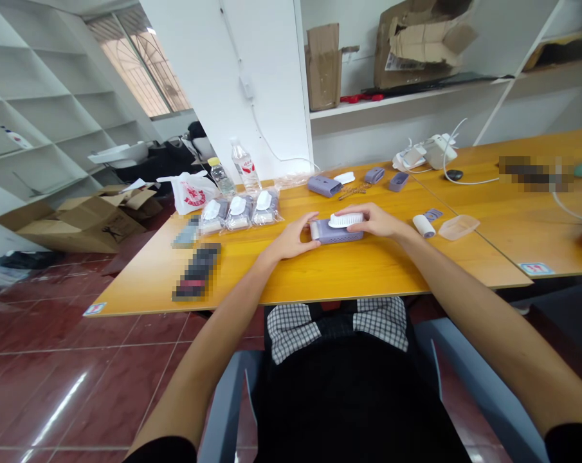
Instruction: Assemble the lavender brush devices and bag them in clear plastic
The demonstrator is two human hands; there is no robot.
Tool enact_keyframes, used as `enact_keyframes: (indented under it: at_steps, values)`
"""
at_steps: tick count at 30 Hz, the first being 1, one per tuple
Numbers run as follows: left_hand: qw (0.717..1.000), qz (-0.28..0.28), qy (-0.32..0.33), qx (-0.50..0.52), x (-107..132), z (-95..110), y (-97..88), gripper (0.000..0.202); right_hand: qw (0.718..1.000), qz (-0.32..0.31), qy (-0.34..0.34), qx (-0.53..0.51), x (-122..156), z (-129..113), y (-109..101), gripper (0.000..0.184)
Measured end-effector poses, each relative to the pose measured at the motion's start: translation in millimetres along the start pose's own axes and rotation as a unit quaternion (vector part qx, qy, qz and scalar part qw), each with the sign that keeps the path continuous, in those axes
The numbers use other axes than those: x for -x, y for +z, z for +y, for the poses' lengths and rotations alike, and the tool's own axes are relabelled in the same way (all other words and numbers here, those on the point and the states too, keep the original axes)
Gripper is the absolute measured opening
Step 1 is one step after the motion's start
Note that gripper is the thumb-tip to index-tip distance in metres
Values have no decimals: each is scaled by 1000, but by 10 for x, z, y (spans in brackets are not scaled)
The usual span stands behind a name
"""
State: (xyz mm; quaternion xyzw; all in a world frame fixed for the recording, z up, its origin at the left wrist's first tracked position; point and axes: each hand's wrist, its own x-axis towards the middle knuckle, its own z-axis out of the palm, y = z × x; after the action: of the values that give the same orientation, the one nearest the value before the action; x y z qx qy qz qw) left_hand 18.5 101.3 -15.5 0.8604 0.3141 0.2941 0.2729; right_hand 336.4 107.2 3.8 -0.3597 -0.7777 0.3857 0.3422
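close to the near edge of the shiny yellow-brown wooden table (329, 276), the left hand (293, 239) makes a wide c around the left end of a long light-purple plastic box with little holes (337, 239); i cannot tell how hard it grips. at the box's top, the right hand (376, 220) holds a white plastic brush with bristles (343, 221), its thumb and fingers only a little apart. to the right lie a small white roll with a purple end (422, 225) and a clear plastic tray (458, 227). farther back sit three see-through plastic bags (240, 222), then a clear bottle with a red label (245, 168).
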Motion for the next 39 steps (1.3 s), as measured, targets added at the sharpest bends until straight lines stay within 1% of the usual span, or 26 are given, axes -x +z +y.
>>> enact_keyframes:
  at_steps: [3, 7, 15, 17, 21, 23, 29, 35, 39]
  values:
    - [1000, -10, -1, 22, 2, -22, -25, 91, 1000, -11, 7, -16, 1, -1, 10, 49]
    - [999, -12, -5, 37, 5, -36, -40, 93, 1000, -9, 8, -16, 10, -12, 24, 51]
    - [1000, -15, -1, 19, -6, -5, -14, 87, 1000, -11, 6, -3, 11, -1, 29, 54]
    - [1000, -15, 4, 9, -12, 3, -13, 84, 1000, -10, 6, -2, 11, -2, 28, 55]
    - [999, -23, 27, -26, -24, 38, -32, 67, 1000, -12, 3, -2, 20, -20, 20, 55]
    - [998, -27, 34, -35, -27, 57, -43, 62, 1000, -16, 1, -2, 25, -33, 18, 54]
    - [999, -26, 31, -33, -28, 85, -49, 62, 1000, -21, -6, -8, 30, -52, -17, 51]
    - [999, -26, 27, -37, -32, 100, -50, 62, 999, -10, -11, 37, 48, -66, -106, 50]
    - [999, -25, 25, -35, -31, 109, -52, 63, 999, -11, -6, 35, 45, -55, -81, 52]
